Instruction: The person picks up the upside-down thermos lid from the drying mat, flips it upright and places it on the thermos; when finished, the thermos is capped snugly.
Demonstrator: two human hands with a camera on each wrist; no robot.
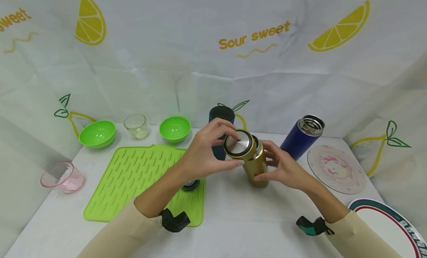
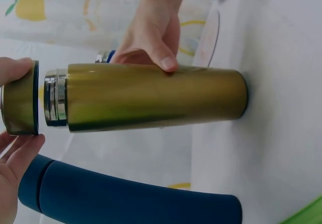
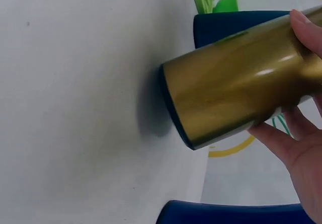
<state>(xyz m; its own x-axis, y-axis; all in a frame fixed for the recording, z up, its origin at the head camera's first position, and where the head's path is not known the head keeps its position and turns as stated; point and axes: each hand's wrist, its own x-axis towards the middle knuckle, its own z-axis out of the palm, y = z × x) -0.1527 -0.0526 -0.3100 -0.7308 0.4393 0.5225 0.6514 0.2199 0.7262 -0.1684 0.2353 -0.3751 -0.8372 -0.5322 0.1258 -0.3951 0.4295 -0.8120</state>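
Observation:
My left hand (image 1: 207,150) grips a gold lid (image 1: 238,144) by its sides, thumb on one side and fingers on the other. My right hand (image 1: 285,168) holds the gold thermos (image 1: 257,172) round its body. In the left wrist view the lid (image 2: 21,100) is apart from the steel neck of the thermos (image 2: 156,98), with a narrow gap between them. The right wrist view shows the thermos (image 3: 231,83) tilted, its dark base close to the table; contact cannot be told. A dark blue bottle (image 2: 136,194) stands just behind my left hand.
An uncapped blue thermos (image 1: 298,140) stands at the right, beside a round pink-patterned mat (image 1: 337,169) and a white plate (image 1: 380,228). On the left lie a green mat (image 1: 133,176) with a dark lid (image 1: 191,185), green bowls (image 1: 175,129), a clear glass (image 1: 136,126) and a pink glass (image 1: 71,180).

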